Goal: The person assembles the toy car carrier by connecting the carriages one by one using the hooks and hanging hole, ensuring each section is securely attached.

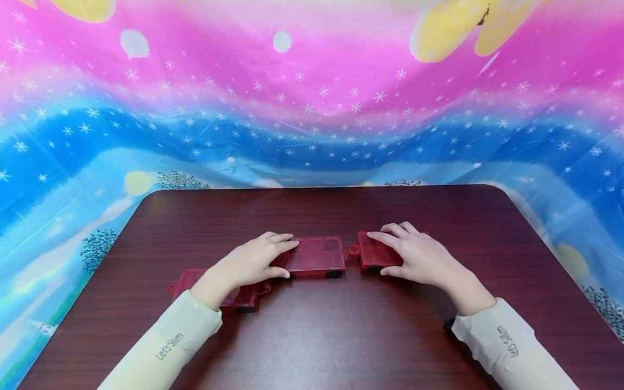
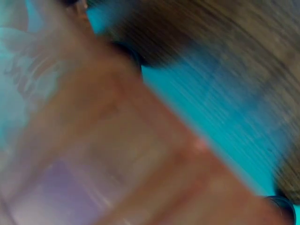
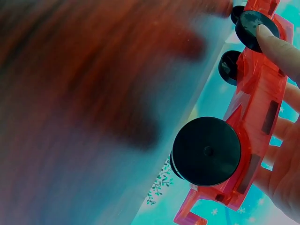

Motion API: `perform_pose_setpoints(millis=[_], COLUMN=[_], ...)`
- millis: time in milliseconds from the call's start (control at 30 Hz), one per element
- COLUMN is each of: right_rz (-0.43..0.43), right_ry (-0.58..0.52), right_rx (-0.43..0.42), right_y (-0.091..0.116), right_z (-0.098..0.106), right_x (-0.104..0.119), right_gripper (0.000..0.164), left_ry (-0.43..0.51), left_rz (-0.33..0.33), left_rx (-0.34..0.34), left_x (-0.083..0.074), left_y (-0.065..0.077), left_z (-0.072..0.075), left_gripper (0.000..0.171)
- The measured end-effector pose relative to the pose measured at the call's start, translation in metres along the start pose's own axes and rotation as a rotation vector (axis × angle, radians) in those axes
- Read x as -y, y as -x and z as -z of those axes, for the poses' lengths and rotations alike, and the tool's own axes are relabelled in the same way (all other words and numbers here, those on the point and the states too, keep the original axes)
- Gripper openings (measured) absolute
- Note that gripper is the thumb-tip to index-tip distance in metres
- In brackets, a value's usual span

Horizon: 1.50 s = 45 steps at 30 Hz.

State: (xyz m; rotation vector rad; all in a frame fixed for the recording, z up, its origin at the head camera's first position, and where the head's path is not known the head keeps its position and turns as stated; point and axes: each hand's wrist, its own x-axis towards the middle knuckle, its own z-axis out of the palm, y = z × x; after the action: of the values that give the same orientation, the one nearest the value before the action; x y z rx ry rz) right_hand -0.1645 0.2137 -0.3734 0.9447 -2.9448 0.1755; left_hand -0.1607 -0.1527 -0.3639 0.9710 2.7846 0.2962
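Observation:
Three see-through red toy train cars stand on the table in the head view. My left hand (image 1: pixel 255 257) grips the middle car (image 1: pixel 319 254) by its left end, thumb on the near side. The left car (image 1: pixel 185 279) lies partly hidden beneath that wrist. At the right, my right hand (image 1: pixel 421 252) holds the right car (image 1: pixel 372 252) between thumb and fingers; a small ring shows at its left end. In the right wrist view this car (image 3: pixel 255 117) has black wheels of different sizes, and the thumb touches one wheel. Blurred reddish plastic (image 2: pixel 140 140) fills much of the left wrist view.
The dark wood-grain table (image 1: pixel 312 346) has rounded far corners. Behind it hangs a pink and blue cloth (image 1: pixel 312 108) with snowflakes. A narrow gap separates the middle and right cars. A dark object (image 1: pixel 449 326) shows at the right sleeve's cuff.

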Motion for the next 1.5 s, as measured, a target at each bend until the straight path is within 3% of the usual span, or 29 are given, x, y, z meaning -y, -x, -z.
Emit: perform_pose_setpoints(millis=[1000,1500], right_rz=[-0.03,-0.052], right_ry=[-0.004,-0.071], right_rx=[0.067,0.097], right_y=[-0.003,0.007], right_z=[0.003,0.0], right_x=[-0.001,-0.005], right_gripper=[0.082,0.082], left_ry=[-0.01,0.002], left_rz=[-0.03,-0.039], left_rx=[-0.017,-0.019], left_x=[0.0,-0.003], left_y=[-0.003,-0.003], left_z=[0.003,-0.005], left_gripper=[0.069,0.069])
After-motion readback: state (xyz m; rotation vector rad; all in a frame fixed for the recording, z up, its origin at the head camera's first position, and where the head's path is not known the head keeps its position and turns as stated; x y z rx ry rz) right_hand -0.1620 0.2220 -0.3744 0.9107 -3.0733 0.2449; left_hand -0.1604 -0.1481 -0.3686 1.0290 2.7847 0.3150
